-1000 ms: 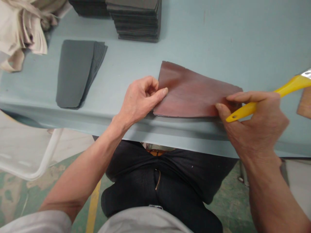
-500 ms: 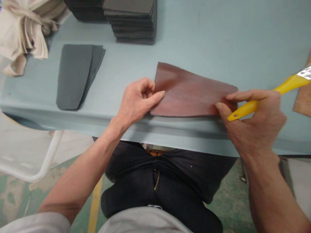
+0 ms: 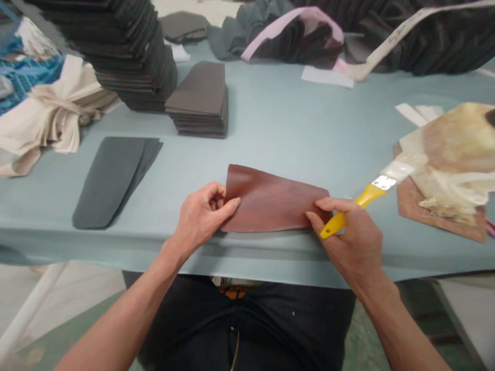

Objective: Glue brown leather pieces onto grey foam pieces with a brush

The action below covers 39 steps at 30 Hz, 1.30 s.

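Observation:
A reddish-brown leather piece (image 3: 270,201), wider at its left end, lies near the front edge of the table. My left hand (image 3: 204,211) pinches its left end, thumb on top. At the right end, my right hand (image 3: 351,237) grips the leather between thumb and fingertips. That same hand also holds a yellow-handled paintbrush (image 3: 365,196), its pale bristles pointing away to the upper right. To the left lies a fanned stack of dark grey tapered pieces (image 3: 112,180).
Behind stand a low stack of dark pieces (image 3: 201,98) and a tall dark stack (image 3: 135,56). Beige cloth strips (image 3: 58,108) lie at the left. On the right, a glue-crusted container (image 3: 456,144) rests on a brown board (image 3: 436,221). Dark bundles (image 3: 433,41) line the back.
The view has tilted up, bringing the back of the table and the glue-crusted container into sight. Both hands keep their hold on the leather, and the brush stays in my right hand.

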Tool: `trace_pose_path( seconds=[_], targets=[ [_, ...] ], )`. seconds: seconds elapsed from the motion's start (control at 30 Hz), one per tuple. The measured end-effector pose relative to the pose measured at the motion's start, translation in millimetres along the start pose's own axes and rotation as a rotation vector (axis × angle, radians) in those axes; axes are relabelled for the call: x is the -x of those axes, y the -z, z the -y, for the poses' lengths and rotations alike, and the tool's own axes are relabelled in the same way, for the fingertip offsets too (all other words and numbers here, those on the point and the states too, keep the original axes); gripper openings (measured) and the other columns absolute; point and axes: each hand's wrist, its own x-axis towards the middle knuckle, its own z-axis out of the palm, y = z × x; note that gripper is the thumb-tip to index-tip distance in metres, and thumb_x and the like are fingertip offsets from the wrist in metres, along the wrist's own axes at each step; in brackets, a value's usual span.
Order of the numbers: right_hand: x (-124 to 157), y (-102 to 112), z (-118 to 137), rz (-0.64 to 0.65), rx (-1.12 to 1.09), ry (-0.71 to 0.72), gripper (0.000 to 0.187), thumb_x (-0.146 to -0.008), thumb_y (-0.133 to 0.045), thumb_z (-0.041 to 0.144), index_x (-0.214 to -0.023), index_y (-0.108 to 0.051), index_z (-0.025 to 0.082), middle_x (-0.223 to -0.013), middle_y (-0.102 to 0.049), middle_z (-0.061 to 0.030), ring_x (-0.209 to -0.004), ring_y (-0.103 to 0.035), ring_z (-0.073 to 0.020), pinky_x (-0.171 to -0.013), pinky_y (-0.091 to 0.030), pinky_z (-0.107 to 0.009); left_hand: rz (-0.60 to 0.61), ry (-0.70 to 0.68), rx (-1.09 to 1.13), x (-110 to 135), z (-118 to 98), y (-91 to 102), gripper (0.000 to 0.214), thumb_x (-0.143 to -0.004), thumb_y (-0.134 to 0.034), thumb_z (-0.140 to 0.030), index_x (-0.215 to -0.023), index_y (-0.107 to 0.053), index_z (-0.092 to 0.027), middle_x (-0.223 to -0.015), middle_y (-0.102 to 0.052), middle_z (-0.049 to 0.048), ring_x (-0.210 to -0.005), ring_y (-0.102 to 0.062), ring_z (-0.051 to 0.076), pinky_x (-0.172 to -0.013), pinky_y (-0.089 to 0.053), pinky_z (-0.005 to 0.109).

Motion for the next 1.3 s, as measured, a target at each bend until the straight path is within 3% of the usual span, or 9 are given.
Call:
trace_pose_path(
  seconds=[0.2, 0.4, 0.6, 0.73, 0.83, 0.97, 1.13, 1.3],
  targets=[
    [-4, 2, 1, 0.006, 0.009, 0.1, 0.013, -0.104, -0.069, 0.035, -0.111, -0.063, 0.025, -0.103, -0.079, -0.0036, -0.088, -0.075, -0.0222, -0.08, -0.059, -0.035, -0.029, 0.023, -0.046, 1, 0, -4.4, 0.029, -0.088, -0.069, -0.049, -0.079, -0.058, -0.023, -0.063, -0.054, -0.0058, -0.058, -0.049, 0.013, -0.06, -0.034, 0.028],
    [-9, 3, 2, 0.021, 0.052, 0.156, 0.009, -0.107, -0.064, 0.033, -0.106, -0.062, 0.024, -0.099, -0.079, -0.0031, -0.086, -0.073, -0.0213, -0.078, -0.055, -0.033, -0.11, 0.018, -0.059, -2, -2, -8.3, 0.029, -0.089, -0.069, -0.045, -0.104, -0.059, -0.022, -0.061, -0.057, -0.0096, -0.057, -0.053, 0.014, -0.064, -0.037, 0.028],
    [-11, 3, 2, 0.009, 0.148, 0.186, 0.011, -0.108, -0.062, 0.032, -0.102, -0.06, 0.023, -0.09, -0.077, -0.0019, -0.074, -0.068, -0.0206, -0.069, -0.049, -0.031, -0.101, -0.048, -0.061, -11, 2, 1.1, 0.03, -0.093, -0.067, -0.043, -0.11, -0.06, -0.02, -0.062, -0.058, -0.009, -0.056, -0.056, 0.015, -0.064, -0.042, 0.029],
    [-8, 0, 1, -0.003, 0.166, 0.176, 0.01, -0.106, -0.065, 0.03, -0.101, -0.061, 0.023, -0.089, -0.076, -0.0018, -0.074, -0.067, -0.0211, -0.069, -0.047, -0.031, -0.082, -0.203, -0.104, -3, -6, 11.7, 0.016, -0.097, -0.064, -0.036, -0.099, -0.066, -0.02, -0.08, -0.068, -0.0012, -0.073, -0.063, 0.016, -0.077, -0.049, 0.032],
    [-8, 0, 2, -0.005, 0.178, 0.17, 0.01, -0.106, -0.066, 0.031, -0.101, -0.062, 0.023, -0.089, -0.076, -0.0018, -0.074, -0.066, -0.0213, -0.068, -0.045, -0.031, 0.082, -0.49, -0.138, 5, -15, 15.2, 0.016, -0.105, -0.06, -0.028, -0.094, -0.069, -0.02, -0.099, -0.075, 0.0051, -0.097, -0.069, 0.019, -0.095, -0.053, 0.034],
    [-9, 1, 4, -0.007, 0.198, 0.16, 0.013, -0.108, -0.063, 0.032, -0.099, -0.063, 0.023, -0.087, -0.075, -0.0017, -0.073, -0.065, -0.0207, -0.066, -0.044, -0.031, 0.295, -0.828, -0.282, 1, -25, 11.7, 0.018, -0.112, -0.055, -0.023, -0.106, -0.07, -0.017, -0.108, -0.076, 0.0088, -0.102, -0.069, 0.019, -0.096, -0.055, 0.034],
    [-10, 2, 7, -0.001, 0.233, 0.148, 0.018, -0.11, -0.059, 0.035, -0.097, -0.063, 0.024, -0.083, -0.074, -0.001, -0.072, -0.065, -0.021, -0.062, -0.042, -0.031, 0.324, -0.892, -0.451, -17, -29, 6.6, 0.02, -0.113, -0.053, -0.028, -0.115, -0.069, -0.016, -0.116, -0.074, 0.0123, -0.109, -0.069, 0.023, -0.103, -0.058, 0.042],
    [-10, 5, 8, 0.025, 0.232, 0.139, 0.021, -0.112, -0.055, 0.037, -0.098, -0.062, 0.024, -0.086, -0.075, -0.0012, -0.073, -0.066, -0.0207, -0.062, -0.042, -0.031, 0.323, -0.859, -0.623, -21, -27, 3.3, 0.036, -0.114, -0.046, -0.033, -0.134, -0.063, -0.009, -0.137, -0.069, 0.0215, -0.132, -0.065, 0.031, -0.118, -0.054, 0.049]
  ],
)
